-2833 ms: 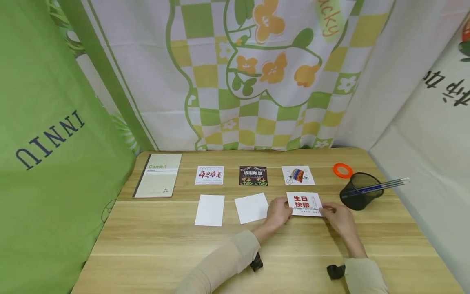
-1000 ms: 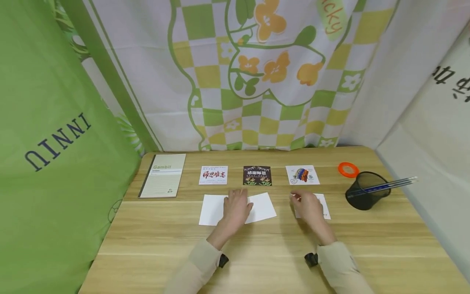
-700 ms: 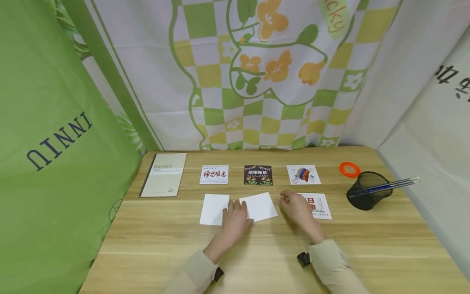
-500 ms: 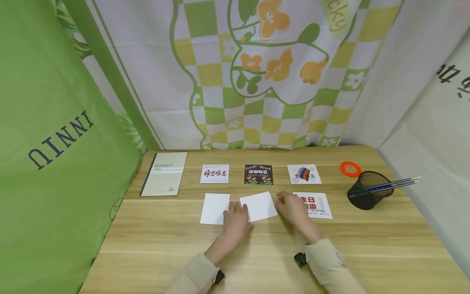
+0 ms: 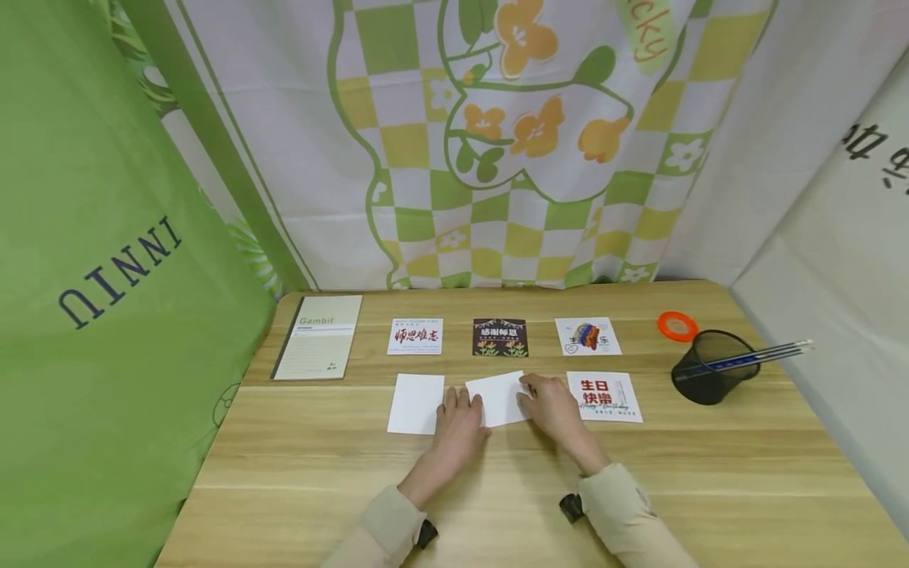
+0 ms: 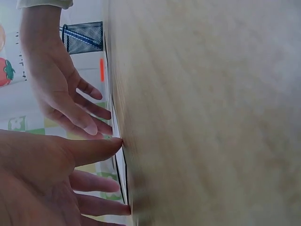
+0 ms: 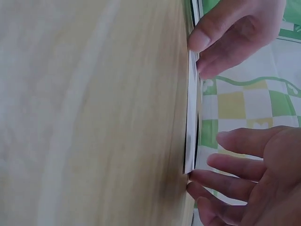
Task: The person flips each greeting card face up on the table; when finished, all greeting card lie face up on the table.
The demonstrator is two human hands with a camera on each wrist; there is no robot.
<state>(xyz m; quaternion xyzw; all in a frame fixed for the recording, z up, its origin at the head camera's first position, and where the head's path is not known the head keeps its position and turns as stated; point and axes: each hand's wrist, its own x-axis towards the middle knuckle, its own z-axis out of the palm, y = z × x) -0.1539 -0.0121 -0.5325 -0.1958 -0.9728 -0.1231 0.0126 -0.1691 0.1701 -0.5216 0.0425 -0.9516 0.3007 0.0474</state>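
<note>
A blank white card (image 5: 499, 398) lies slightly tilted on the table between my two hands. My left hand (image 5: 457, 430) rests at its left edge, with fingertips by the card's side and the thumb at its lower corner. At the right edge is my right hand (image 5: 557, 409), its fingertips at the card's side and upper corner. In the right wrist view the right hand (image 7: 249, 174) has its thumb apart from the card's edge. Another blank card (image 5: 414, 404) lies flat just left of the left hand. A red-lettered white card (image 5: 611, 398) sits right of the right hand.
Behind lie a white card with red script (image 5: 415, 337), a dark card with flowers (image 5: 500, 338) and a white card with a colourful drawing (image 5: 588, 337). A notebook (image 5: 318, 339) is far left. An orange ring (image 5: 678, 326) and a black mesh pen holder (image 5: 703, 379) stand right.
The red-lettered card, earlier held in both hands, now lies on the table. Both hands have moved left; the right hand has come over to the middle blank card's right edge.
</note>
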